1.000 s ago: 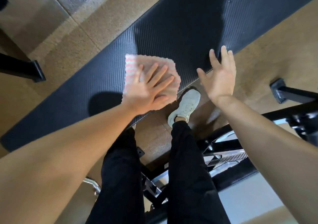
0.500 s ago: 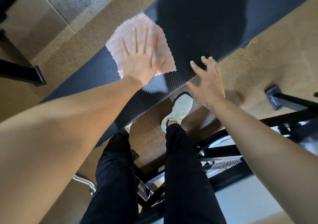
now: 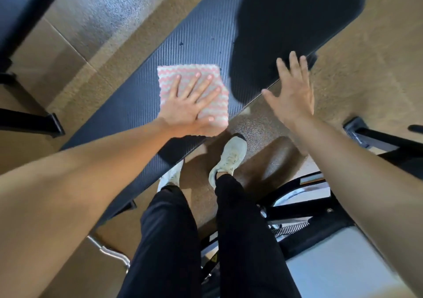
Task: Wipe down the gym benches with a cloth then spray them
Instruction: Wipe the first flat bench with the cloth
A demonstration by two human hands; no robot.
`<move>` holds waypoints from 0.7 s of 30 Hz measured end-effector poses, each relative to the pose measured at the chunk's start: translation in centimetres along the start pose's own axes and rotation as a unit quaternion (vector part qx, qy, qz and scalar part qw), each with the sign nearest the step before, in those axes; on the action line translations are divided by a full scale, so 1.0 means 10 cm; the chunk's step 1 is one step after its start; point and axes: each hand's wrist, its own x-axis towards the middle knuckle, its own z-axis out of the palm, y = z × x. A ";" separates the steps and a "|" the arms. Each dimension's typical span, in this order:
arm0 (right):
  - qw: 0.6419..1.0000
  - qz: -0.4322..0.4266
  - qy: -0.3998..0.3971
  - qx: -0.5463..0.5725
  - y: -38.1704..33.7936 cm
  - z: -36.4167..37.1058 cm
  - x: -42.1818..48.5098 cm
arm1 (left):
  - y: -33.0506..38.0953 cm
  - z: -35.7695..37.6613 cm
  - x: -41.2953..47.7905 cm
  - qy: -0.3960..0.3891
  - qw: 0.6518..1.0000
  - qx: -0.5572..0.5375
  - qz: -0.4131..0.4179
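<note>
A long black textured gym bench pad [image 3: 142, 96] runs diagonally from lower left to upper right. A pink-and-white wavy cloth [image 3: 174, 74] lies flat on it near its front edge. My left hand [image 3: 190, 105] presses the cloth down with straight, spread fingers. My right hand [image 3: 290, 91] hovers open, fingers spread, over the bench's front edge to the right of the cloth, holding nothing. A few small droplets dot the pad beyond the cloth. No spray bottle is in view.
My legs in black trousers and pale shoes [image 3: 229, 158] stand on brown speckled floor beside the bench. Black machine frames [image 3: 375, 137] and a spring [image 3: 288, 229] sit at the right. Another black frame foot [image 3: 29, 123] lies at the left, a chrome bar [image 3: 109, 252] below.
My left hand has slid the cloth back from the bench's far edge toward its front edge. My right hand has stayed open beside the bench, shifting slightly right.
</note>
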 end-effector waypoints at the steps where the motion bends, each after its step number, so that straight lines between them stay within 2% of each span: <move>1: 1.000 -0.005 -0.010 -0.010 0.04 -0.02 0.03 | -0.12 -0.09 0.11 0.004 0.999 -0.010 -0.033; 4: 0.999 -0.020 -0.033 -0.016 0.11 -0.08 0.07 | -0.44 -0.36 0.46 0.014 0.990 -0.059 -0.130; 9: 0.998 -0.027 -0.056 -0.031 0.16 -0.15 0.13 | -0.27 -0.52 0.81 0.023 0.980 -0.073 -0.186; 12: 0.996 -0.034 -0.083 -0.025 0.22 -0.18 0.16 | 0.13 -0.42 0.82 0.026 0.990 -0.045 -0.134; 16: 0.993 -0.036 -0.115 0.012 0.33 -0.24 0.19 | 0.67 -0.28 0.77 0.005 1.000 -0.022 -0.003; 21: 0.993 -0.032 -0.115 0.016 0.33 -0.24 0.19 | 0.61 -0.25 0.81 0.013 0.996 0.000 0.090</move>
